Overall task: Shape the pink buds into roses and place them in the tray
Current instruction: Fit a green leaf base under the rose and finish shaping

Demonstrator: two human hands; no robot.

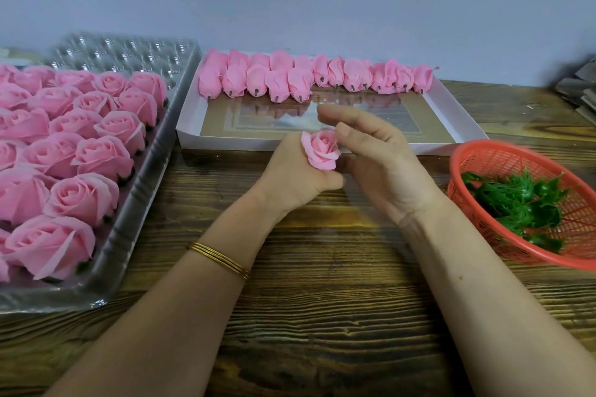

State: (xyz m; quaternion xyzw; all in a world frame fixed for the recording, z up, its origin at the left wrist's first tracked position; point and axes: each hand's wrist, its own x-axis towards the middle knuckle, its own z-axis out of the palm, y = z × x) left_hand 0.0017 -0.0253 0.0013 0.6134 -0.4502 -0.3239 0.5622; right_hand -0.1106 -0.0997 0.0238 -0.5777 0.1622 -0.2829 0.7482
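Shaping step, nearly done by the look of it. The left hand is curled round the base of a soft pink rose, held above the dark-grained wooden worktop at centre, just near of the white shallow cardboard box. Petals are already spread, so it reads as a bloom, not a bud. The right hand is wide, fingers loosely straight, holding nothing. Its fingertips sit right by the outer petals (touching or a hair off, can't tell).

Next move, I'd judge: a last petal tweak w/ the right hand if needed, then carry the rose left to the clear plastic moulded tray and seat it in a free cup. Near and mid rows are packed w/ finished pink roses. Free cups show only at the far end, behind the last row, so the reach goes left and far over the blooms — lift high enough not to brush them.

Room: open worktop near the hands and btwn the forearms. Edges to mind — the tray's raised right rim, the box's near wall just beyond the rose, and the red plastic mesh basket of green leaf pieces close by the right wrist. Unshaped pink buds line the box's far side, well clear.
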